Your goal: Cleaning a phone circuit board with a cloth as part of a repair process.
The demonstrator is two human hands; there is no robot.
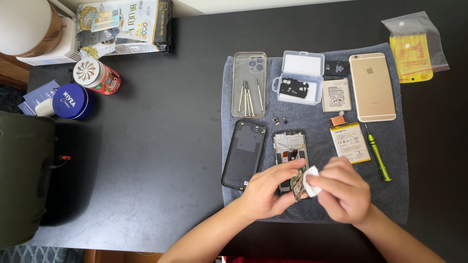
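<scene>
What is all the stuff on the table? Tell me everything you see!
grey cloth mat: 1, grey, on the black table
opened phone: 1, dark, mat centre
circuit board: 1, greenish, in left hand
white wipe: 1, in right hand
black back cover: 1, left of opened phone
clear case: 1, holds thin metal tools
clear plastic box: 1, mat top
batteries: 2, white
gold phone: 1, face down
green screwdriver: 1, mat right
plastic bag: 1, yellow inside
blue tin: 1, table left
red can: 1, lying down
left hand: 1
right hand: 1
</scene>
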